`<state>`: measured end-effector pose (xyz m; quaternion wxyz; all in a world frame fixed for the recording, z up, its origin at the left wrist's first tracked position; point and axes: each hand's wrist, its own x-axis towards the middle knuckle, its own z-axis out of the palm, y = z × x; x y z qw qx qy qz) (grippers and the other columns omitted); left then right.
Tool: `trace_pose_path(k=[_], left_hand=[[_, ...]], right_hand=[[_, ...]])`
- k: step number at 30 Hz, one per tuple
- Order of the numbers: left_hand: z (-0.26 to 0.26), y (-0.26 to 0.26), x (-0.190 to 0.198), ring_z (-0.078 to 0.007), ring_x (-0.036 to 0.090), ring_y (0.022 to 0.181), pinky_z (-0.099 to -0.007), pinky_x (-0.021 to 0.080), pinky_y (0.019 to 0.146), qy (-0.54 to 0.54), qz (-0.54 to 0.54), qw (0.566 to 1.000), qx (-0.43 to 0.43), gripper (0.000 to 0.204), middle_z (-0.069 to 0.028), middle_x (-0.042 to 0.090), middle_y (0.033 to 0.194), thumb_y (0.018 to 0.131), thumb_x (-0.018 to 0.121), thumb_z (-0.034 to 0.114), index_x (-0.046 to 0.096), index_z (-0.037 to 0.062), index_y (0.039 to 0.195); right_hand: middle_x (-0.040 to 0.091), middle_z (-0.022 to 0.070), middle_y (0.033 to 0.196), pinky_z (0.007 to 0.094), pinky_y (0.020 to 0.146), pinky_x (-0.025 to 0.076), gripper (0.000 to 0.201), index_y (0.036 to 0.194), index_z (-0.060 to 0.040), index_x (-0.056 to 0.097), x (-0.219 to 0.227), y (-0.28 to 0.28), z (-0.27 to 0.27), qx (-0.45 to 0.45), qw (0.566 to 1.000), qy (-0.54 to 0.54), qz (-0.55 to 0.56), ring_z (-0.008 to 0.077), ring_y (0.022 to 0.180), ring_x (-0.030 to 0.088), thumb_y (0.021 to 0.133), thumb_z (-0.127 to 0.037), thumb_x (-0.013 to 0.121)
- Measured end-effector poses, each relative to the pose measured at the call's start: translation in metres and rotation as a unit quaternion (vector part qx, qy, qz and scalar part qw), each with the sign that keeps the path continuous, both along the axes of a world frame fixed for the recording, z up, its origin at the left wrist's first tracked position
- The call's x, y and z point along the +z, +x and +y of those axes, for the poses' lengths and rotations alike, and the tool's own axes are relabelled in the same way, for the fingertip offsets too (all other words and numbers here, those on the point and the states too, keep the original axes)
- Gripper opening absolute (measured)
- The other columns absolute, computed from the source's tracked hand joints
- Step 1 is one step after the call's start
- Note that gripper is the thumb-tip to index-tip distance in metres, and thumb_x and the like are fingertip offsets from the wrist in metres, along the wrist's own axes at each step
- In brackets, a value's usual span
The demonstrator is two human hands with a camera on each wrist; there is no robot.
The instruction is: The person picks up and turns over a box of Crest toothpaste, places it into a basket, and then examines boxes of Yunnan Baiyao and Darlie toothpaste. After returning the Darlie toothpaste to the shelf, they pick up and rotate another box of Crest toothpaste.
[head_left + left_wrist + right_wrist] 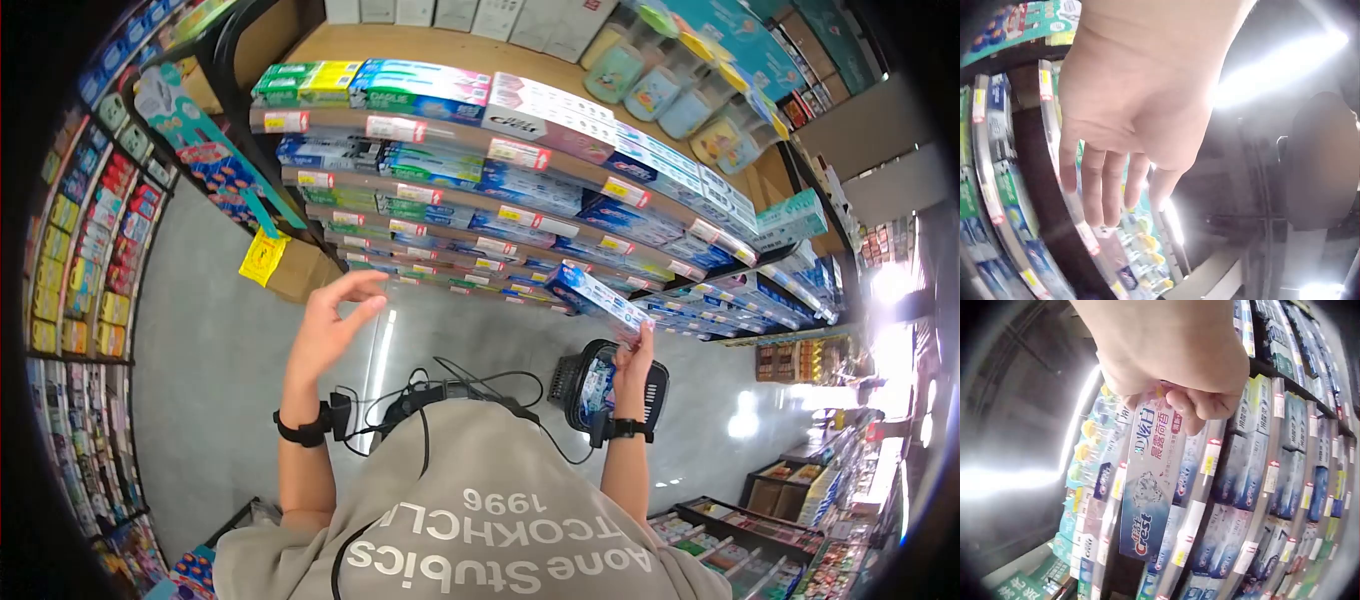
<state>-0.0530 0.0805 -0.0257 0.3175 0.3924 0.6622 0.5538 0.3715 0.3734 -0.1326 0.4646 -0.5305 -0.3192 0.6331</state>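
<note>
My right hand (632, 362) grips one end of a Crest toothpaste box (1147, 481), thumb and fingers around its near end. The box is white and pink at the held end and blue at the other, and in the head view it points toward the shelves. Below that hand a black shopping basket (657, 392) stands on the floor with packages in it. My left hand (335, 318) is raised in front of the shelves and holds nothing; its fingers (1112, 187) are loosely bent in the head view.
Tiers of shelves (455, 133) filled with toothpaste boxes and price tags curve across the front. Cups with yellow lids (655, 100) stand on top. A cardboard box (303, 270) with a yellow bag (263, 258) sits on the floor at left. Black cables (490, 377) hang at my waist.
</note>
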Motion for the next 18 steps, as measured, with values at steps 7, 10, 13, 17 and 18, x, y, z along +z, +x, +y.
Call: trace_pose_path(k=[7, 10, 13, 17, 18], left_hand=[[-0.067, -0.040, -0.060, -0.0139, 0.065, 0.090, -0.0307, 0.051, 0.088, -0.099, -0.026, 0.993, 0.057, 0.039, -0.0056, 0.071, 0.097, 0.094, 0.072, 0.017, 0.065, 0.0044, 0.129], [-0.091, -0.048, -0.069, -0.0146, 0.065, 0.091, -0.0316, 0.051, 0.088, -0.128, -0.042, 0.983, 0.126, 0.043, -0.0057, 0.071, 0.098, 0.093, 0.072, 0.017, 0.063, 0.0049, 0.134], [-0.122, -0.041, -0.087, -0.0158, 0.066, 0.091, -0.0322, 0.051, 0.087, -0.143, -0.100, 0.970, 0.168, 0.045, -0.0068, 0.071, 0.099, 0.095, 0.070, 0.019, 0.061, 0.0044, 0.136], [-0.130, -0.035, -0.064, -0.0175, 0.067, 0.090, -0.0331, 0.052, 0.087, -0.120, -0.192, 0.946, 0.232, 0.044, -0.0088, 0.072, 0.100, 0.099, 0.064, 0.025, 0.060, 0.0031, 0.136], [-0.131, -0.034, -0.064, -0.0176, 0.067, 0.090, -0.0332, 0.052, 0.087, -0.125, -0.177, 0.946, 0.241, 0.043, -0.0089, 0.072, 0.100, 0.100, 0.063, 0.026, 0.060, 0.0033, 0.136]], right_hand=[[0.068, 0.0084, 0.087, 0.0229, 0.041, 0.038, 0.040, 0.122, -0.0131, 0.057, -0.080, -0.049, 0.025, 0.037, 0.996, -0.034, -0.075, 0.0146, 0.050, 0.055, 0.098, -0.044, 0.063], [0.068, 0.0081, 0.087, 0.0263, 0.044, 0.045, 0.042, 0.124, -0.0150, 0.056, -0.103, -0.072, 0.045, 0.029, 0.996, -0.086, -0.013, 0.0185, 0.053, 0.059, 0.096, -0.045, 0.064], [0.068, 0.0085, 0.087, 0.0266, 0.045, 0.045, 0.042, 0.124, -0.0150, 0.056, -0.127, -0.086, 0.069, 0.033, 0.996, -0.081, -0.022, 0.0189, 0.054, 0.060, 0.097, -0.046, 0.063], [0.071, 0.0073, 0.086, 0.0294, 0.052, 0.047, 0.035, 0.103, -0.0108, 0.062, -0.138, -0.097, 0.098, 0.061, 0.996, -0.071, -0.012, 0.0183, 0.060, 0.064, 0.096, -0.045, 0.065], [0.071, 0.0082, 0.089, 0.0297, 0.054, 0.047, 0.035, 0.110, -0.0130, 0.061, -0.140, -0.099, 0.104, 0.072, 0.995, -0.072, 0.009, 0.0190, 0.063, 0.065, 0.096, -0.045, 0.065]])
